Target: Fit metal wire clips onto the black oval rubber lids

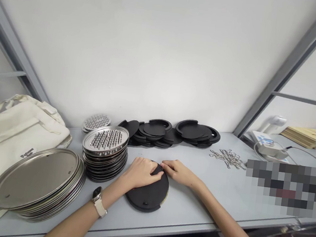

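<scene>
Disc (148,196), black, rests on the desk (187,207) beside the grater stack (104,158), with the left hand (143,171) bearing on its upper face, grip impossible to tell, while the right hand (180,172) pinches a small metal loop (161,167) between its fingers at the disc's far rim.

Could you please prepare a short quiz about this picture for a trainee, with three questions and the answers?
1. True or false: the left hand is lifted well clear of the black disc.
2. On which wrist is the watch?
3. What lies on the table, farther back and to the right of the right hand?
A) a cream bag
B) a loose heap of small metal clips
C) a stack of metal trays

Key: 1. False, it rests on it. 2. The left. 3. B.
</scene>
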The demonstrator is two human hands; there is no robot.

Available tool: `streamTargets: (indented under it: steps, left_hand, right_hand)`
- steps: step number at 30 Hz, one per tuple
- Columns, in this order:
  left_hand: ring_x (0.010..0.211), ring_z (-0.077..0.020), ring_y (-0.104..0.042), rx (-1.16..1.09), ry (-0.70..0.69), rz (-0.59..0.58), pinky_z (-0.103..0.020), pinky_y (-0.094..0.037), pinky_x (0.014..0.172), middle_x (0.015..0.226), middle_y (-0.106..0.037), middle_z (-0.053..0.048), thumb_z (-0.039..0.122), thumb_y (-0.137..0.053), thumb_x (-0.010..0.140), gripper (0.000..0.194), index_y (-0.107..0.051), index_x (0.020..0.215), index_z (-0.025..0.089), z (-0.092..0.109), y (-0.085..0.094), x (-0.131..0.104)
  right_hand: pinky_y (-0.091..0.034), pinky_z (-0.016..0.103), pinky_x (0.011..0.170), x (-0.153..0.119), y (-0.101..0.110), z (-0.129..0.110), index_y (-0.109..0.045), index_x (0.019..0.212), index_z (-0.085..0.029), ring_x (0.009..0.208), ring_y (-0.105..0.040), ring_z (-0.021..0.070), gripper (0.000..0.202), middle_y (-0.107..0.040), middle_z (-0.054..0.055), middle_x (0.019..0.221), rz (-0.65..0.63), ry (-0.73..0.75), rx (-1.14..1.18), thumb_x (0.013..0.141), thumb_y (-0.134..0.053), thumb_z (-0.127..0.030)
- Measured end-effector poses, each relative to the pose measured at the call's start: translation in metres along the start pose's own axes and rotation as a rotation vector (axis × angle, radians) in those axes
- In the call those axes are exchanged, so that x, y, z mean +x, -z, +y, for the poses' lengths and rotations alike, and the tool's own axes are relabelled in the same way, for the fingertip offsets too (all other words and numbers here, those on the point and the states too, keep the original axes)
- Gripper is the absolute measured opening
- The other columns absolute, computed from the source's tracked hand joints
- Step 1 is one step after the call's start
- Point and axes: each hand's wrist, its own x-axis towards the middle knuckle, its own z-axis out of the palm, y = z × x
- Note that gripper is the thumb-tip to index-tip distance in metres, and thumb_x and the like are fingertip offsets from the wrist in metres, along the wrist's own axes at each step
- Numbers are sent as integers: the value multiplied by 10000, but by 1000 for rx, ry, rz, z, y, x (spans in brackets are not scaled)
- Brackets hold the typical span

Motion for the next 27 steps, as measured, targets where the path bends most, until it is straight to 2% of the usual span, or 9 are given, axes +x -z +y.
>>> streamTargets:
  steps: [7, 16, 27]
  left_hand:
    - [564, -168, -526, 12, 99, -5, -270, -210, 522, 582, -580, -15, 555, -519, 778, 404, -552, 624, 183, 1, 3, 1]
    - [546, -115, -474, -177, 66, 1, -243, -217, 517, 584, -549, 51, 469, -623, 737, 300, -514, 668, 198, -3, 5, 2]
    - [517, -103, -426, -199, 46, 17, -249, -193, 510, 549, -513, 52, 456, -622, 742, 328, -479, 622, 187, -6, 0, 2]
  right_hand:
    - [-272, 226, 536, -1, 1, -1, -359, 601, -181, 524, -332, 94, 378, -363, -50, 542, -15, -12, 1, 938, -314, -348]
    - [-266, 224, 525, -1, 0, 1, -393, 608, -176, 529, -322, 93, 384, -359, -52, 541, -17, -20, 11, 933, -326, -369]
    - [-265, 221, 524, -1, 0, 1, -376, 609, -175, 524, -317, 87, 361, -352, -57, 534, -16, -17, 7, 932, -331, -329]
